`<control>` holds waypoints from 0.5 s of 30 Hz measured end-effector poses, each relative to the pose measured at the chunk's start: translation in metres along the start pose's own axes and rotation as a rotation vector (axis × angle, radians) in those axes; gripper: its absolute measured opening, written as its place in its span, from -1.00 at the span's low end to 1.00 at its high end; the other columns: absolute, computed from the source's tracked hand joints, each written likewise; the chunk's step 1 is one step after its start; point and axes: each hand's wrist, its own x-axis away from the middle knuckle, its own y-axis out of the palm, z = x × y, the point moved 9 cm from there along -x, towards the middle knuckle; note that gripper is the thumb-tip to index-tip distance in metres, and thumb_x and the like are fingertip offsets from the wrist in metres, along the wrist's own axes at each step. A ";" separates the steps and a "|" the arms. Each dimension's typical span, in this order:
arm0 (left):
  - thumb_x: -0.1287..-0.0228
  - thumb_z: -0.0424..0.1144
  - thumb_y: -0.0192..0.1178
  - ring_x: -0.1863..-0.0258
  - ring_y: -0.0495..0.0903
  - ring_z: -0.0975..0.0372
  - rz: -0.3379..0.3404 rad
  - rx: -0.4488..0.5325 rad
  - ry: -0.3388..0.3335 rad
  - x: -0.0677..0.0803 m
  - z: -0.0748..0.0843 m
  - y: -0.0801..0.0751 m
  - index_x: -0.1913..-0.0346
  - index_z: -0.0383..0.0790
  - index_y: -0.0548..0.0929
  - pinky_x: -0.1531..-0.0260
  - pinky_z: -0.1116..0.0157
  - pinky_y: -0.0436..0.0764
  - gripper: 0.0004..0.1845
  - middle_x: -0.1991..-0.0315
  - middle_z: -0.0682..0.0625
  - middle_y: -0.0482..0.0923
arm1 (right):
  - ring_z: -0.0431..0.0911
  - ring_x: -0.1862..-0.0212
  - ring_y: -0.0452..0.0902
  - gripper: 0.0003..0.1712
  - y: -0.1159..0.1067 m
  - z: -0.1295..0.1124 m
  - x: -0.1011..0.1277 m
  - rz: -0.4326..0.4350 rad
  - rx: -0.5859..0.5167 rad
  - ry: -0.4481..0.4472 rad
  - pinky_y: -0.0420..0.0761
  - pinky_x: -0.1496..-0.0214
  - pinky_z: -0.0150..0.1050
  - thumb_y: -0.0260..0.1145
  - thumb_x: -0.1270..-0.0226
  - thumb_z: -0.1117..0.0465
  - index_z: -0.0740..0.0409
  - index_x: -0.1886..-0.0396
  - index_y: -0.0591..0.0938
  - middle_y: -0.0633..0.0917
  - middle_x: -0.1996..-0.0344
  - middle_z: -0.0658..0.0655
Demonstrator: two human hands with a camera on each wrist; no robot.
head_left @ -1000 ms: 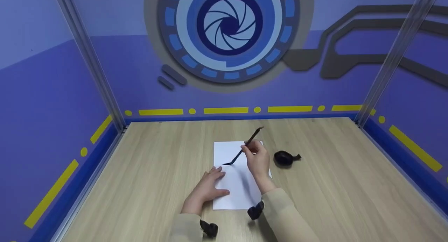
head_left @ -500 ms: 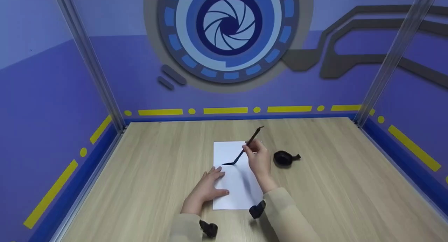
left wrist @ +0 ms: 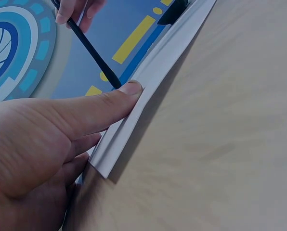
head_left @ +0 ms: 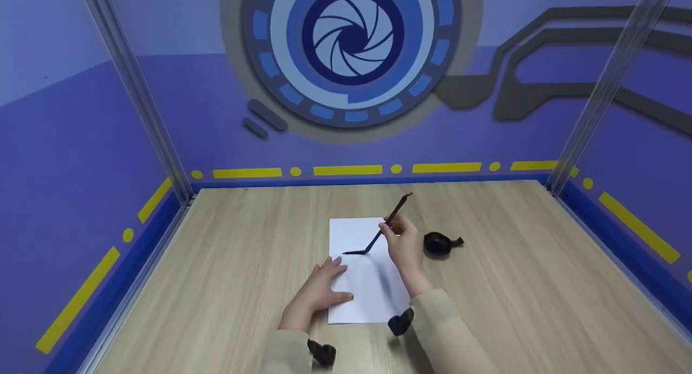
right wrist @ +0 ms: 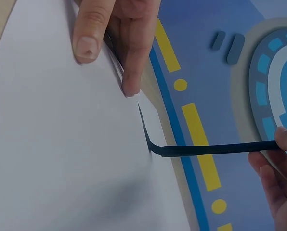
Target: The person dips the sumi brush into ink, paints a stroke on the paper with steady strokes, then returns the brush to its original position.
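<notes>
My right hand [head_left: 405, 246] pinches a dark writing brush [head_left: 397, 209] partway up its handle, the handle leaning up and to the right. Its bristle tip sits on the white paper [head_left: 373, 298], at the right end of a short black ink stroke [head_left: 352, 253]. In the right wrist view the stroke [right wrist: 142, 118] runs thin to thicker up to the brush. My left hand [head_left: 319, 288] rests with fingers spread on the paper's left side. The thumb [left wrist: 105, 108] presses the sheet in the left wrist view.
A small black ink dish [head_left: 438, 245] with a short handle stands on the wooden table [head_left: 519, 287], right of the paper and close beside my right hand. Purple-blue panels [head_left: 178, 125] enclose the table at the back and both sides.
My right hand has drawn the brush a little to the right, and the black stroke behind it has grown longer. The left hand stays in place on the paper.
</notes>
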 end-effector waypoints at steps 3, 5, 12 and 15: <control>-0.19 -0.13 0.49 -0.65 0.04 -0.18 -0.001 0.005 0.000 0.000 0.000 0.000 -0.40 -0.37 0.49 -0.64 -0.25 -0.02 -0.24 -0.58 -0.24 0.24 | 0.00 0.29 0.76 -0.89 -0.002 0.001 -0.001 0.002 0.012 -0.005 0.66 0.24 -0.40 0.45 -0.32 0.32 0.23 0.20 0.71 0.82 0.38 0.18; -0.19 -0.14 0.49 -0.64 0.04 -0.18 -0.001 0.006 0.003 0.001 0.000 0.000 -0.40 -0.38 0.49 -0.65 -0.24 -0.03 -0.24 -0.58 -0.25 0.24 | 0.01 0.29 0.77 -0.89 -0.003 0.001 -0.002 0.003 0.021 -0.010 0.68 0.23 -0.39 0.45 -0.32 0.32 0.23 0.20 0.71 0.82 0.38 0.17; -0.18 -0.16 0.50 -0.65 0.04 -0.17 0.006 0.014 -0.003 0.000 0.000 0.000 -0.40 -0.38 0.48 -0.66 -0.22 -0.04 -0.23 -0.59 -0.24 0.24 | 0.00 0.32 0.76 -0.88 -0.010 0.002 -0.005 0.019 0.034 -0.030 0.70 0.21 -0.37 0.46 -0.30 0.34 0.26 0.21 0.72 0.81 0.41 0.19; -0.17 -0.16 0.51 -0.65 0.03 -0.16 0.011 0.026 -0.022 0.001 -0.001 -0.001 -0.41 -0.37 0.48 -0.65 -0.22 -0.03 -0.23 -0.59 -0.22 0.23 | 0.02 0.32 0.76 -0.88 -0.013 0.003 -0.005 0.025 0.036 -0.029 0.70 0.21 -0.35 0.47 -0.29 0.35 0.27 0.21 0.71 0.81 0.42 0.20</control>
